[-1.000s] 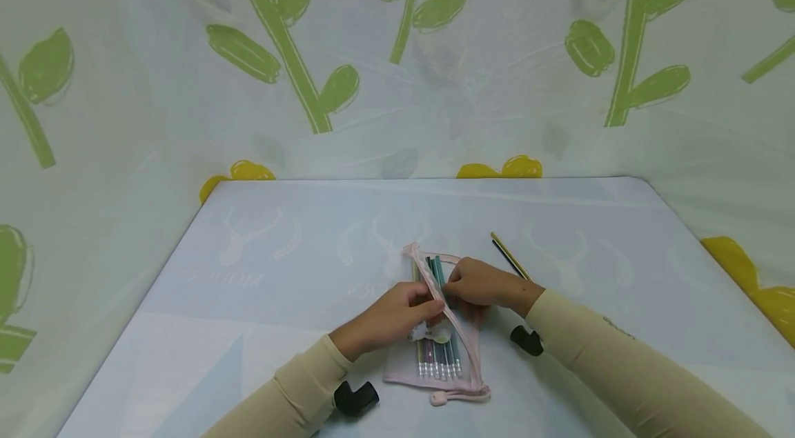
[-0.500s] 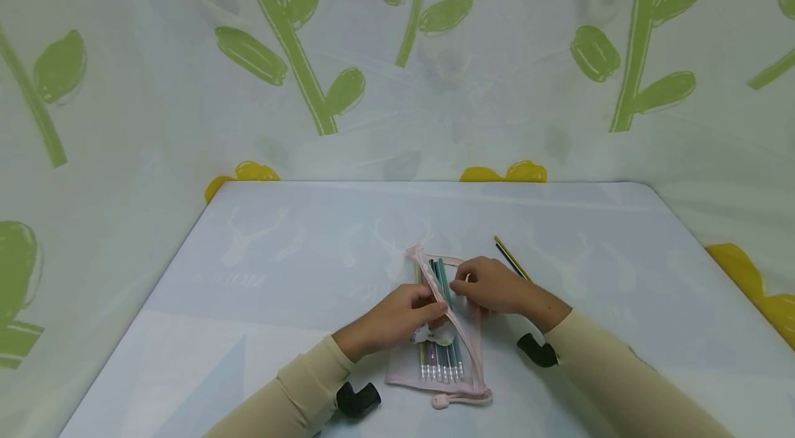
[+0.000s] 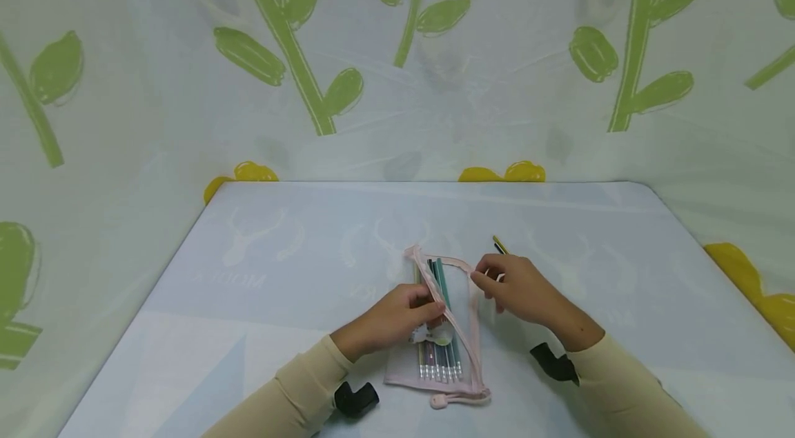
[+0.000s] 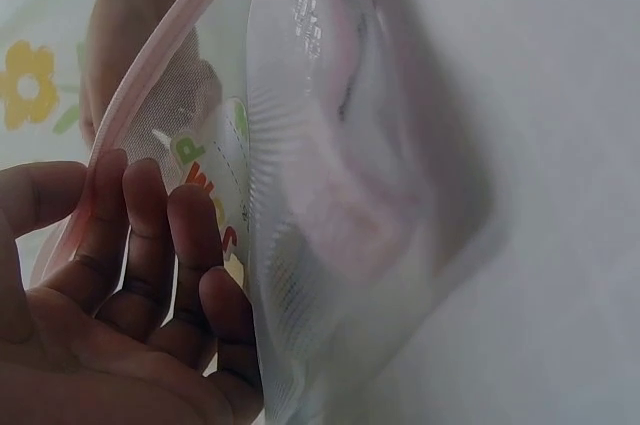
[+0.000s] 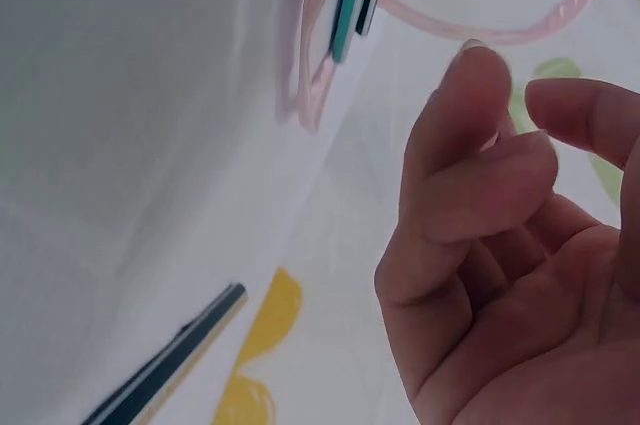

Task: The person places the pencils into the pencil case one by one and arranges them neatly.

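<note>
A translucent pouch with pink zipper edging [image 3: 475, 345] lies on the table, its mouth spread apart. Inside it, several pencils [image 3: 439, 361] lie side by side, eraser ends toward me. My left hand [image 3: 394, 319] pinches the zipper edge between thumb and fingers; the left wrist view shows the pink zipper band [image 4: 150, 70] there and coloured letters [image 4: 195, 170] on the pouch. By the pouch's right edge hovers my right hand [image 3: 522, 290], fingers loosely bent, thumb apart, holding nothing. Beyond it lie loose pencils [image 3: 499, 245], partly hidden by the hand in the head view.
A pink zipper pull [image 3: 439, 401] hangs off the pouch's near end. The pale table [image 3: 248, 314] carries faint antler prints. Behind it hangs a curtain [image 3: 497, 100] with green leaves and yellow flowers. Black wrist mounts [image 3: 357, 401] sit beneath both forearms.
My right hand has drawn out of the pouch mouth and moved right, toward the loose pencils, now covering more of them. The left hand stays in place on the zipper edge.
</note>
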Action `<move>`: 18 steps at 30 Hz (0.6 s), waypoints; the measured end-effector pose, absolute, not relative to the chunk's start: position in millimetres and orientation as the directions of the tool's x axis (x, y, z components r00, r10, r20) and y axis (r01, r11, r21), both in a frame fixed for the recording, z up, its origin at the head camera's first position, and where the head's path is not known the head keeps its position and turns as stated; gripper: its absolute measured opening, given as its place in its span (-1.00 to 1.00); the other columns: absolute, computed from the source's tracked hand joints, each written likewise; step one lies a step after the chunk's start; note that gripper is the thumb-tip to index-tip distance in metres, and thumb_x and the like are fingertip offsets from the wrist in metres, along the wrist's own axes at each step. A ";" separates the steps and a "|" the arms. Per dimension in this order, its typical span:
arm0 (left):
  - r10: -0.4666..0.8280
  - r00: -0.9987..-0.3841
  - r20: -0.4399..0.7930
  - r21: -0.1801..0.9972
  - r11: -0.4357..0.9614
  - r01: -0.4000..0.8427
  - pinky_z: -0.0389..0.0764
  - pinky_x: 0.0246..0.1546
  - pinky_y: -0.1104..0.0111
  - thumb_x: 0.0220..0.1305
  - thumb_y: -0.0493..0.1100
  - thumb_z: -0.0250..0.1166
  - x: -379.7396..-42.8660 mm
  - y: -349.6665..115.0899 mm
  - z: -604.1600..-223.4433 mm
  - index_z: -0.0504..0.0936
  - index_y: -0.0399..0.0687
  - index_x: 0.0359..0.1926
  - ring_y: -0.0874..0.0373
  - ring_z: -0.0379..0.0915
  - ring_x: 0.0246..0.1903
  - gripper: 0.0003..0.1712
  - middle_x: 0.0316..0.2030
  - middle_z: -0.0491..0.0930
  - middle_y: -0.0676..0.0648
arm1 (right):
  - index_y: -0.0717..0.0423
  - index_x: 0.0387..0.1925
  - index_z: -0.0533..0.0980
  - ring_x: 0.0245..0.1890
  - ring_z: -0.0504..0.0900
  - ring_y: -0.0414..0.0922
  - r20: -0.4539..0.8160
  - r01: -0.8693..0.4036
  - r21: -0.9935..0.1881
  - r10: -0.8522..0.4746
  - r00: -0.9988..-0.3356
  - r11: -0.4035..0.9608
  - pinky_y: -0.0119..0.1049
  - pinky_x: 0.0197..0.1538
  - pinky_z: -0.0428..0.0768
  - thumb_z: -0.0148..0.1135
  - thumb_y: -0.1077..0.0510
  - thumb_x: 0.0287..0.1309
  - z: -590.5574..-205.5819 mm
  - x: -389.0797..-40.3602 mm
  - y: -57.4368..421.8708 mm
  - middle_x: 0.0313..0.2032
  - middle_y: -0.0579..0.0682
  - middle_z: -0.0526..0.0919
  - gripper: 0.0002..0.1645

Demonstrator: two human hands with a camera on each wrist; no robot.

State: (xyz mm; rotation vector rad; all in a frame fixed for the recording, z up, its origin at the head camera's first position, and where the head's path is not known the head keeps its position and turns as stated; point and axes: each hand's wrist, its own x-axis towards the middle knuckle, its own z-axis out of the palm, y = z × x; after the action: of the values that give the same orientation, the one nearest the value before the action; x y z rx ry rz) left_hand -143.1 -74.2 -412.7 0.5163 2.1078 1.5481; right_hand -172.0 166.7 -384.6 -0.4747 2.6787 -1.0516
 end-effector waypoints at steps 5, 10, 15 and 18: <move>0.552 -0.819 -0.155 0.955 0.296 0.019 0.52 -0.10 0.42 0.50 -0.05 0.12 -142.7 -75.0 -413.9 0.64 -0.19 -0.07 0.25 0.49 -0.22 -0.69 -0.29 0.61 0.00 | 0.09 -0.19 0.58 -0.61 0.47 -0.20 -0.010 -0.270 -0.582 -0.338 -0.941 0.767 -0.32 -0.51 0.48 0.20 0.10 0.36 -384.0 -168.8 172.7 -0.42 -0.05 0.62 -0.86; 0.552 -0.818 -0.162 0.955 0.295 0.010 0.55 -0.10 0.40 0.49 -0.06 0.14 -142.0 -75.8 -415.9 0.65 -0.20 -0.10 0.25 0.51 -0.23 -0.70 -0.29 0.63 0.00 | 0.08 -0.22 0.57 -0.57 0.41 -0.20 0.026 -0.282 -0.418 -0.299 -0.954 0.864 -0.32 -0.50 0.41 0.22 0.08 0.33 -384.9 -167.9 176.1 -0.47 -0.08 0.62 -0.86; 0.564 -0.813 -0.142 0.959 0.281 0.028 0.54 -0.09 0.38 0.49 -0.07 0.12 -143.1 -75.5 -416.5 0.64 -0.21 -0.11 0.23 0.50 -0.23 -0.70 -0.29 0.63 -0.03 | 0.10 -0.20 0.56 -0.55 0.44 -0.19 0.035 -0.275 -0.367 -0.282 -0.959 0.888 -0.32 -0.47 0.43 0.28 0.09 0.29 -385.1 -173.2 181.2 -0.47 -0.06 0.62 -0.83; 0.571 -0.810 -0.135 0.961 0.275 0.034 0.54 -0.09 0.39 0.50 -0.07 0.12 -144.2 -74.6 -416.6 0.64 -0.22 -0.11 0.23 0.50 -0.22 -0.70 -0.28 0.63 -0.04 | 0.13 -0.19 0.56 -0.53 0.46 -0.19 0.043 -0.274 -0.359 -0.277 -0.960 0.892 -0.32 -0.46 0.44 0.30 0.13 0.26 -384.5 -176.5 184.9 -0.46 -0.06 0.63 -0.84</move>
State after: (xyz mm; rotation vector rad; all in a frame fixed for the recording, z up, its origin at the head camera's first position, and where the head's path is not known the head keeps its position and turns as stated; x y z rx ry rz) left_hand -144.2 -74.6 -416.6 0.5436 2.0923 1.5592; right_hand -176.5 184.9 -384.5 -0.4433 3.0467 -0.5753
